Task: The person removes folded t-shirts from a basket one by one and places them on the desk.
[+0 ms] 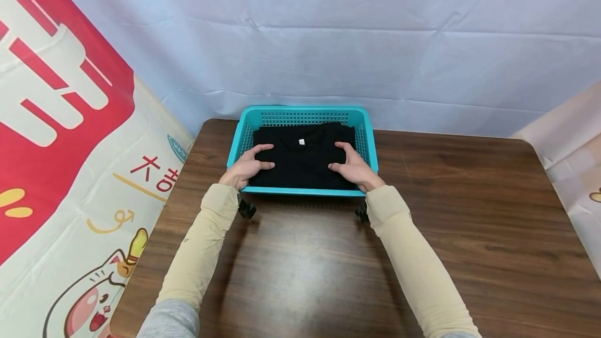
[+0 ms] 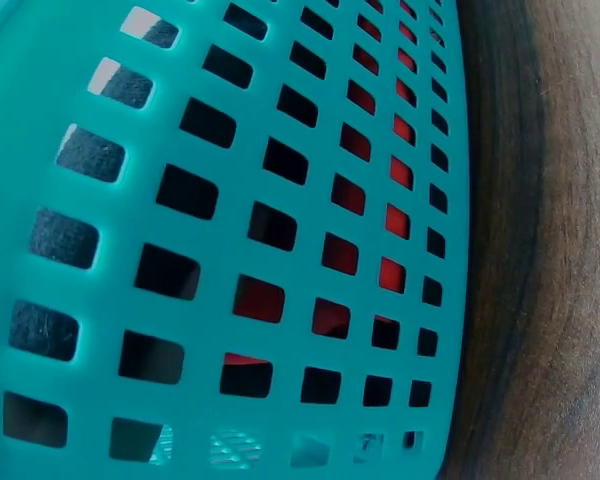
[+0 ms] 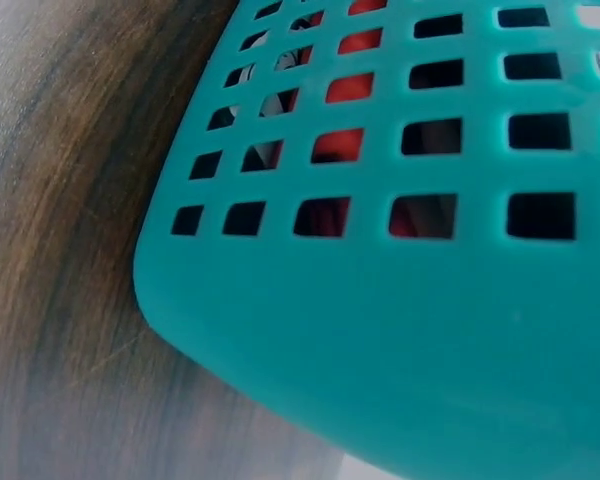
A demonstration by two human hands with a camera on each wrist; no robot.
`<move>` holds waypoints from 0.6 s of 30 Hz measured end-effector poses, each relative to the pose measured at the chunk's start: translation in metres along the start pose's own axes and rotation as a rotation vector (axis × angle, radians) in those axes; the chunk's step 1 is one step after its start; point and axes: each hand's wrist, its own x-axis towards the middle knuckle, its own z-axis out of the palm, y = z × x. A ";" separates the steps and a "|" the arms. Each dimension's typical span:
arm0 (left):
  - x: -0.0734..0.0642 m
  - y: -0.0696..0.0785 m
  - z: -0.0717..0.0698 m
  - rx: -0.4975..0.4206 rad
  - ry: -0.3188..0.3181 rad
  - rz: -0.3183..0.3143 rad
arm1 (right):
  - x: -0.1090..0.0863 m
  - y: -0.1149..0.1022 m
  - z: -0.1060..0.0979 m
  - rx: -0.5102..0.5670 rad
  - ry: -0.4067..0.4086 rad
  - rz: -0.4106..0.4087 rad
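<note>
A folded black T-shirt (image 1: 307,163) with a small white neck label (image 1: 302,142) lies in a turquoise plastic basket (image 1: 300,191). My left hand (image 1: 248,167) reaches over the near rim and touches the shirt's left side, thumb and forefinger spread apart on the black cloth. On the opposite side my right hand (image 1: 353,166) mirrors it, thumb and forefinger apart on the shirt. The other fingers of both hands are hidden. Neither hand shows in the wrist views, where the perforated basket wall (image 2: 310,240) fills most of the picture. Red cloth (image 3: 350,88) shows through the holes.
The basket stands at the back of a dark brown wooden table (image 1: 469,213), close to a pale hanging cloth (image 1: 328,56). On the left hangs a red and white printed banner (image 1: 61,171). Small black wrist cameras sit just in front of the basket.
</note>
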 end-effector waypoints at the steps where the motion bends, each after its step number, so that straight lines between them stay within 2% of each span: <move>1: 0.000 0.000 0.000 0.003 0.000 0.002 | 0.000 0.000 0.000 0.000 -0.001 0.000; 11: 0.000 -0.002 0.001 0.002 -0.003 0.031 | -0.002 0.002 0.000 -0.034 -0.021 -0.027; 18: 0.000 -0.002 0.002 0.034 -0.006 0.068 | -0.002 0.002 0.004 -0.104 0.018 -0.072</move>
